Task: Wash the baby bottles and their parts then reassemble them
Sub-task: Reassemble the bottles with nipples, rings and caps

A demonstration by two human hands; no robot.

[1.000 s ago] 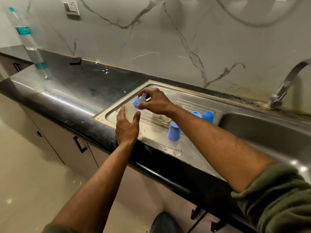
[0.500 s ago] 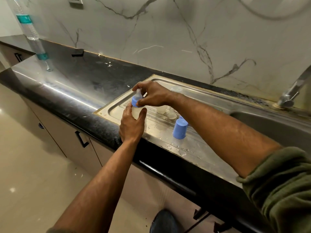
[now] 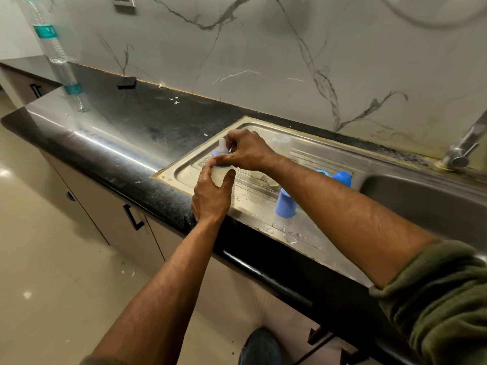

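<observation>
The baby bottle (image 3: pixel 220 177) stands upright at the left end of the sink's steel drainboard (image 3: pixel 311 151), just inside its raised rim, near the front edge of the black counter (image 3: pixel 126 143). The left hand (image 3: pixel 210 198) wraps round the clear bottle body from the near side, its grip clenched on it, thumb on the right and fingers on the left. Directly above, the right hand (image 3: pixel 246 151) has its grip pinched on the blue collar (image 3: pixel 216 154) with its pale teat (image 3: pixel 223 144), which sits at the bottle's mouth; whether it is fully seated cannot be told. To the right of the bottle, on the wet drainboard, a blue cap (image 3: pixel 286 202) stands mouth down, and beyond it, partly hidden by the right forearm, lie another blue cap (image 3: pixel 342 178) and a clear part. Far left of the bottle, at the counter's back, a tall plastic water bottle (image 3: pixel 56 52) stands. The tap (image 3: pixel 461 151) rises at the far right.
</observation>
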